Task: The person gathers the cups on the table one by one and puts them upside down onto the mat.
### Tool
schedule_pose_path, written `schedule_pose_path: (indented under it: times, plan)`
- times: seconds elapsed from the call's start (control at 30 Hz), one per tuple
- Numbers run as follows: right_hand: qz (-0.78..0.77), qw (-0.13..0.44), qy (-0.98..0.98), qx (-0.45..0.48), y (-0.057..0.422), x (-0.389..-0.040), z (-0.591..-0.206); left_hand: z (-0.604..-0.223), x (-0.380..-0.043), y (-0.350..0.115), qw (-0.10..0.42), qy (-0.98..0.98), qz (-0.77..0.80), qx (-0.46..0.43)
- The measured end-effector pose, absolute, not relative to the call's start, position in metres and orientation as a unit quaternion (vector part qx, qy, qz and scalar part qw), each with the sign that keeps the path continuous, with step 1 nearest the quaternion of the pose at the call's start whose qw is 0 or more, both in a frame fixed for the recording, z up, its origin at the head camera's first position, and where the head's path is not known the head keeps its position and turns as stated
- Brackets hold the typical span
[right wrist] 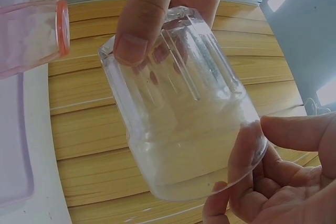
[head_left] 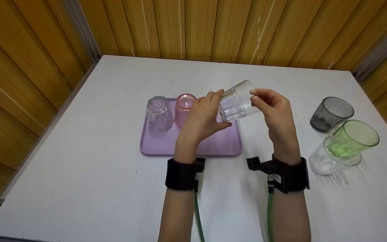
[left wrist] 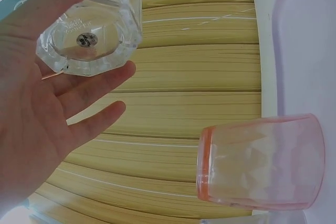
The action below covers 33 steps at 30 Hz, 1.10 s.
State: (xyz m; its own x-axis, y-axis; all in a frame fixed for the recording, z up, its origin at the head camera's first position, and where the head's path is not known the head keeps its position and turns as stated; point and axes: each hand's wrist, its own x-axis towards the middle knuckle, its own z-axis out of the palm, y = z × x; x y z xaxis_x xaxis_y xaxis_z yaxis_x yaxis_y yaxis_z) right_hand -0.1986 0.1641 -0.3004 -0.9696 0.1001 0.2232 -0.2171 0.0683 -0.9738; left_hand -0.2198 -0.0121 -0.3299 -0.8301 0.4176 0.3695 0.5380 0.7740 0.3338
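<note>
A clear faceted glass (head_left: 239, 102) is held tilted above the right part of a purple tray (head_left: 213, 146), its base toward the left hand and its mouth toward the right. My left hand (head_left: 201, 116) grips it near the base, thumb on one side and fingers on the other. At the rim, my right hand (head_left: 277, 109) pinches the glass between thumb and fingers. A small dark round sticker (left wrist: 86, 40) shows on the base in the left wrist view. Upside down on the tray stand a pink glass (head_left: 181, 114) and, left of it, another clear glass (head_left: 160, 116).
To the right on the white table (head_left: 79, 168) stand a grey glass (head_left: 329, 116), a green glass (head_left: 358, 137) and a clear glass (head_left: 324, 161), all mouth up. The green and clear ones overlap in the head view. Wood-patterned panels (head_left: 200, 30) wall the table.
</note>
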Motion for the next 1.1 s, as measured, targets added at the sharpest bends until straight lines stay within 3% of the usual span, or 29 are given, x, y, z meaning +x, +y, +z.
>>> schedule_pose_path:
  times: [1.1]
  plan:
    - [0.652, 0.101, -0.751, 0.030, 0.1684, -0.2011, -0.3041, -0.3263, -0.2164, -0.0160, 0.154, -0.936, -0.198, -0.249]
